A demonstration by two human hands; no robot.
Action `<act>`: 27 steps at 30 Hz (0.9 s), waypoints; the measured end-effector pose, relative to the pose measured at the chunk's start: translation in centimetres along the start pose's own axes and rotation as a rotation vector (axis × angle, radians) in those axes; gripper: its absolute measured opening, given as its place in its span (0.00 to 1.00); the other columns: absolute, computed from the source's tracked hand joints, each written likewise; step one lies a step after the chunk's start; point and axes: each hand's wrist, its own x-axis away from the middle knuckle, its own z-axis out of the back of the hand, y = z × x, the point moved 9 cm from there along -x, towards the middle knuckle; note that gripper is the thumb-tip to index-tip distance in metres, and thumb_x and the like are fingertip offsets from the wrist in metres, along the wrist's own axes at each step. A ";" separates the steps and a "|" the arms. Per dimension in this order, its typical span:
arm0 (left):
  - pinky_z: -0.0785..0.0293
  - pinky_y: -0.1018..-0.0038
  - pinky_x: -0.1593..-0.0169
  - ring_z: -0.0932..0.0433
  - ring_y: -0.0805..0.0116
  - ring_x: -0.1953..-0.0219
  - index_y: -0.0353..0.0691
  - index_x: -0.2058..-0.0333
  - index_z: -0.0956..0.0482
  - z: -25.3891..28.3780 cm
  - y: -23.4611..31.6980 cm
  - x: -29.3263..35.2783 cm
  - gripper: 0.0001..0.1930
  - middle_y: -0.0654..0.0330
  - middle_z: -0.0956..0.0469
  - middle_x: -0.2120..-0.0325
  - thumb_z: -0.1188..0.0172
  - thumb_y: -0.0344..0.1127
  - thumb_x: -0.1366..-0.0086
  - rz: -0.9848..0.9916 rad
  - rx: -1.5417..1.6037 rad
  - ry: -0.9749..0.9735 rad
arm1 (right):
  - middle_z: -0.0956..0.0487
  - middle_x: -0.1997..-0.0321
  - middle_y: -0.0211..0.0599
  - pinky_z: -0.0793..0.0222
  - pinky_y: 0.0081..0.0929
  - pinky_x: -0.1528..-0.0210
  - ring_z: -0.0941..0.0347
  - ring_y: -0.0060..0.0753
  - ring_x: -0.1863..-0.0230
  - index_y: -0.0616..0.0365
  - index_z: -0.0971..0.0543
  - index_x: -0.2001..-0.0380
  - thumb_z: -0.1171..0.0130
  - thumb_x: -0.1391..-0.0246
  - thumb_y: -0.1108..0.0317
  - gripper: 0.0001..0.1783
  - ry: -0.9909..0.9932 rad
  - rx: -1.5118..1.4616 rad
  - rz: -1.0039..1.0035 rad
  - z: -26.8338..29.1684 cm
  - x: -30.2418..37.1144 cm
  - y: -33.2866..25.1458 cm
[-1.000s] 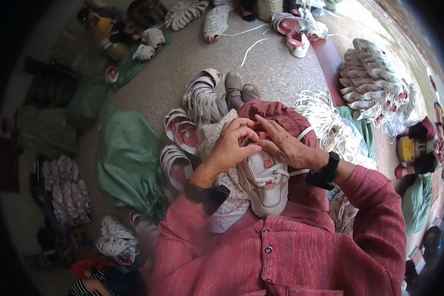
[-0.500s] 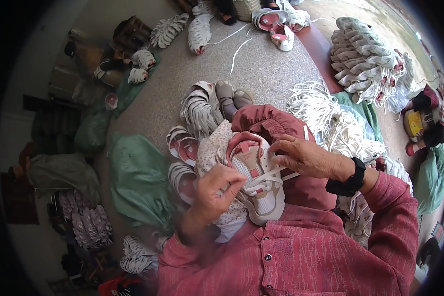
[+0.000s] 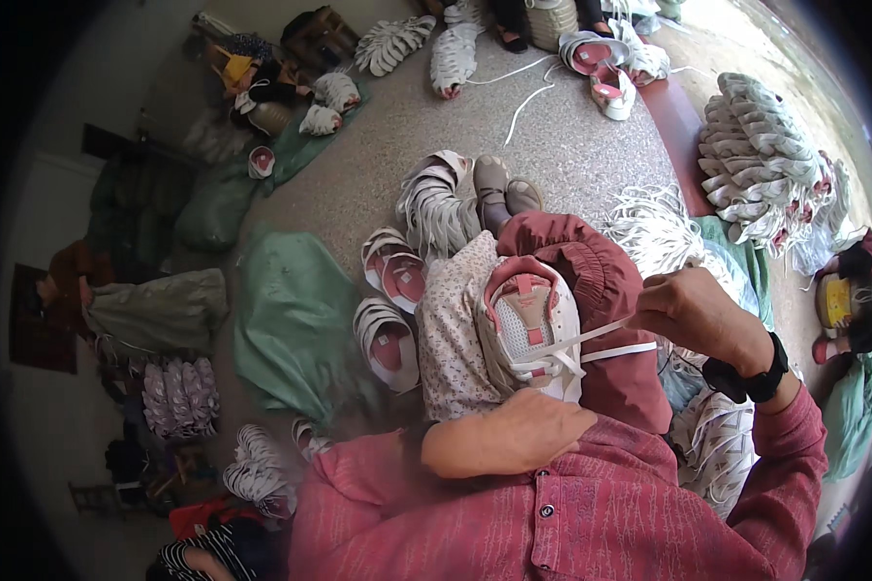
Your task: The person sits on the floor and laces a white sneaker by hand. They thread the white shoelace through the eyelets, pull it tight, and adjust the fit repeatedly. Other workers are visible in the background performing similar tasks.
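A white sneaker (image 3: 513, 321) with beige and pink parts lies in my lap, its padded opening facing away from me. White laces are threaded through its lower eyelets. My right hand (image 3: 693, 312), right of the shoe, is closed in a pinch on a white shoelace (image 3: 596, 335), which runs taut from the shoe. Across the toe, near my belly, my left hand (image 3: 513, 434) is curled with its back up. Its fingertips are hidden, so what they grip does not show. Under the shoe a flowered cloth (image 3: 446, 334) covers one leg.
Stacked shoe uppers (image 3: 436, 208) and pink-lined ones (image 3: 388, 339) lie to my left, beside a green sack (image 3: 291, 320). On the right are a heap of white laces (image 3: 654, 228) and a tall pile of uppers (image 3: 761, 155). Other people sit around the room's edges.
My right hand has moved right and away from the shoe, drawing the lace out. My left hand has come down from the shoe's left side to its toe. The view has shifted.
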 end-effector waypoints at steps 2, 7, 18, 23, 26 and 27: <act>0.23 0.62 0.64 0.20 0.48 0.64 0.35 0.50 0.28 0.9 -0.4 2.2 0.17 0.51 0.22 0.68 0.40 0.33 0.37 0.017 0.157 0.083 | 0.22 0.73 0.39 0.29 0.40 0.68 0.23 0.48 0.70 0.56 0.20 0.75 0.36 0.48 0.65 0.08 -0.027 -0.019 -0.043 -0.7 0.7 0.8; 0.23 0.66 0.68 0.19 0.59 0.70 0.38 0.48 0.25 3.1 -2.5 4.3 0.21 0.59 0.22 0.73 0.40 0.34 0.41 0.027 -0.096 0.401 | 0.21 0.75 0.36 0.30 0.31 0.69 0.24 0.32 0.74 0.59 0.19 0.72 0.38 0.40 0.59 0.14 -0.113 -0.355 -0.247 -3.5 1.2 3.0; 0.25 0.70 0.73 0.18 0.69 0.75 0.30 0.52 0.26 -1.8 -2.7 -1.0 0.21 0.58 0.23 0.80 0.41 0.35 0.43 0.203 -0.553 0.109 | 0.20 0.57 0.41 0.28 0.22 0.66 0.23 0.27 0.68 0.64 0.24 0.58 0.49 0.32 0.55 0.20 0.182 -1.597 -0.216 -0.8 1.2 1.7; 0.27 0.68 0.71 0.18 0.67 0.75 0.30 0.55 0.25 0.4 0.6 3.1 0.18 0.55 0.21 0.77 0.43 0.40 0.35 -0.032 0.205 -0.225 | 0.23 0.46 0.45 0.31 0.30 0.63 0.27 0.32 0.68 0.54 0.27 0.65 0.52 0.30 0.56 0.14 0.379 -1.943 -0.152 -1.2 3.1 4.7; 0.31 0.71 0.76 0.25 0.68 0.82 0.30 0.61 0.25 5.5 0.6 9.3 0.17 0.56 0.23 0.81 0.50 0.43 0.26 -0.123 0.914 -0.094 | 0.25 0.49 0.38 0.35 0.29 0.61 0.30 0.28 0.63 0.56 0.25 0.60 0.56 0.28 0.60 0.13 0.503 -2.076 -0.042 -0.2 4.1 8.3; 0.32 0.73 0.79 0.28 0.69 0.86 0.31 0.62 0.25 6.7 -0.1 11.7 0.18 0.57 0.24 0.84 0.51 0.43 0.25 -0.112 1.066 -0.147 | 0.26 0.49 0.37 0.35 0.28 0.60 0.30 0.28 0.63 0.57 0.25 0.59 0.56 0.28 0.62 0.13 0.561 -2.090 -0.007 0.5 5.0 9.4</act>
